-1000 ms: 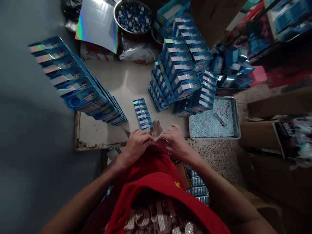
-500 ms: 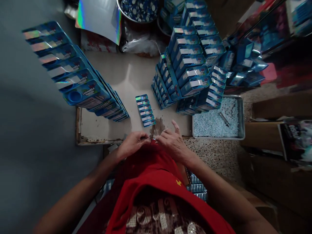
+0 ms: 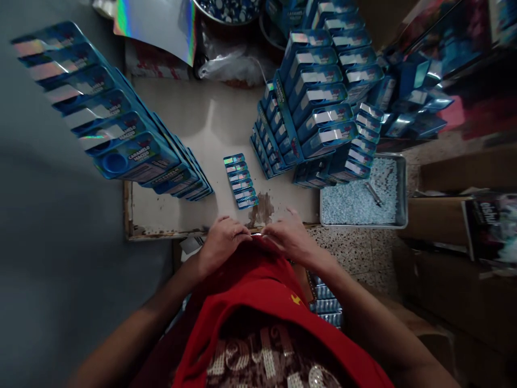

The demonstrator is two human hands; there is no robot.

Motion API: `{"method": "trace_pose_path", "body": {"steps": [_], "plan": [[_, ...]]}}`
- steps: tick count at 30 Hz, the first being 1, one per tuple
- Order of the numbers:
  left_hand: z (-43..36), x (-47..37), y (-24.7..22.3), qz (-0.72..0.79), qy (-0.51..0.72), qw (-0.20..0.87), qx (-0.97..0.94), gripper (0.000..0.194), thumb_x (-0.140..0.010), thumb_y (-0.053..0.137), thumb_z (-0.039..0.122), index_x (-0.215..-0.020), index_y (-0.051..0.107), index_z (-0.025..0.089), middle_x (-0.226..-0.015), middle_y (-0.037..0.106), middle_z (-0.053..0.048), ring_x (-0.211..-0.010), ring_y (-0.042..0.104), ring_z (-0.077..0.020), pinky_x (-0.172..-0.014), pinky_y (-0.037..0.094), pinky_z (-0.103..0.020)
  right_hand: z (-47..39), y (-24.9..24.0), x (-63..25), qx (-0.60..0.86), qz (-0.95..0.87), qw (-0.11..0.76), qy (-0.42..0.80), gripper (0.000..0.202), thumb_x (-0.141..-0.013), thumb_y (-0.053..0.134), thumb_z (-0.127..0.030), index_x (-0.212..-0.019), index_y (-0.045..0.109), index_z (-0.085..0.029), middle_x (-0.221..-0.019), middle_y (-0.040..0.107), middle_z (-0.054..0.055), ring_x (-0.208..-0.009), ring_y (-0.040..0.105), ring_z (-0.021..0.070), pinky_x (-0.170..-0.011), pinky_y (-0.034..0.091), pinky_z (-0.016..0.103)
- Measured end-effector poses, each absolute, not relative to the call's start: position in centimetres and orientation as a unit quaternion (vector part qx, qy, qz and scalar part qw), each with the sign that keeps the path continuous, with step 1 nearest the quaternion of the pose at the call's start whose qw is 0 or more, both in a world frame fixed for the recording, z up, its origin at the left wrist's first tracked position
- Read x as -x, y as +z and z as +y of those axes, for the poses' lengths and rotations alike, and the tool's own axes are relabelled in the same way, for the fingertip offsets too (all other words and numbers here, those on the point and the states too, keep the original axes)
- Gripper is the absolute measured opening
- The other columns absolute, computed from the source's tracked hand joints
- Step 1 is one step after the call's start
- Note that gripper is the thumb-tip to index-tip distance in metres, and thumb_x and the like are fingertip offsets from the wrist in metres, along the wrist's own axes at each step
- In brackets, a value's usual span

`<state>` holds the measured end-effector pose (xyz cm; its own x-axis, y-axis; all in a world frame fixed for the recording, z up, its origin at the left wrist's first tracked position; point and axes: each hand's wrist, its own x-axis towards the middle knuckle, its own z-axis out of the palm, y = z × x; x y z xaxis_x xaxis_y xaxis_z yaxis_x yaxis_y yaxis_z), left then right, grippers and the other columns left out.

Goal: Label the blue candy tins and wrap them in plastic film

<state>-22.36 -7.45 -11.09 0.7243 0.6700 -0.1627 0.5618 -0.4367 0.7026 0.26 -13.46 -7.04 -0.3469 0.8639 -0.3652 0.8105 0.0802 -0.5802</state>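
Note:
My left hand [image 3: 226, 240] is closed in a pinch at the front edge of the table, just above the red apron [image 3: 258, 269]. Facing it, my right hand [image 3: 290, 234] pinches too, its fingertips a little apart from the left ones. A small shiny bit shows between the two hands, too small to make out. Beyond them a short row of small blue packs [image 3: 241, 182] lies on the table [image 3: 194, 113].
Tall stacks of blue boxes stand at the left [image 3: 133, 145] and right [image 3: 319, 102]. A metal tray [image 3: 359, 207] of pale granules holds a metallic tool. A bowl [image 3: 230, 13] and plastic bag [image 3: 234, 67] are at the back. Cardboard boxes [image 3: 440, 221] sit at right.
My left fingers have curled more tightly. The raised finger of my right hand has lowered somewhat. The camera view has shifted slightly.

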Motion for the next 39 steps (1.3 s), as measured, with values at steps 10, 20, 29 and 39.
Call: {"method": "trace_pose_path", "body": {"steps": [10, 20, 29, 39], "plan": [[-7.5, 22.1, -12.1, 0.383, 0.066, 0.31, -0.868, 0.014, -0.097, 0.065, 0.027, -0.096, 0.079, 0.024, -0.091, 0.079, -0.004, -0.093, 0.071, -0.0237, -0.116, 0.033, -0.051, -11.8, -8.0, -0.6, 0.58, -0.725, 0.039, 0.37, 0.016, -0.101, 0.059, -0.029, -0.094, 0.073, -0.025, -0.086, 0.078, -0.001, -0.084, 0.069, 0.0192, -0.116, 0.021, 0.051], [-6.0, 21.6, -12.6, 0.394, 0.033, 0.348, -0.85, 0.014, -0.095, 0.068, 0.029, -0.1, 0.08, 0.025, -0.094, 0.081, -0.005, -0.092, 0.073, -0.0245, -0.112, 0.038, -0.051, -10.7, -9.0, -0.1, 0.596, -0.756, 0.019, 0.272, 0.02, -0.102, 0.055, -0.023, -0.095, 0.074, -0.025, -0.083, 0.076, 0.001, -0.084, 0.065, 0.02, -0.119, 0.013, 0.055], [-5.3, 21.1, -13.3, 0.348, -0.024, 0.369, -0.861, 0.022, -0.1, 0.057, 0.021, -0.09, 0.077, 0.02, -0.09, 0.079, -0.007, -0.084, 0.071, -0.0221, -0.09, 0.049, -0.036, -10.2, -9.5, 0.5, 0.559, -0.789, 0.023, 0.256, 0.022, -0.104, 0.054, -0.028, -0.1, 0.076, -0.027, -0.089, 0.077, 0.002, -0.093, 0.062, 0.0226, -0.118, 0.017, 0.054], [-4.7, 22.8, -14.3, 0.476, 0.188, 0.591, -0.624, 0.03, -0.087, 0.073, 0.03, -0.115, 0.07, 0.022, -0.091, 0.076, 0.0, -0.079, 0.071, -0.0175, -0.077, 0.058, -0.029, -8.0, -10.3, -2.0, 0.601, -0.721, 0.004, 0.345, 0.021, -0.098, 0.059, -0.034, -0.094, 0.078, -0.025, -0.084, 0.077, 0.003, -0.083, 0.065, 0.0214, -0.105, 0.031, 0.043]]}}
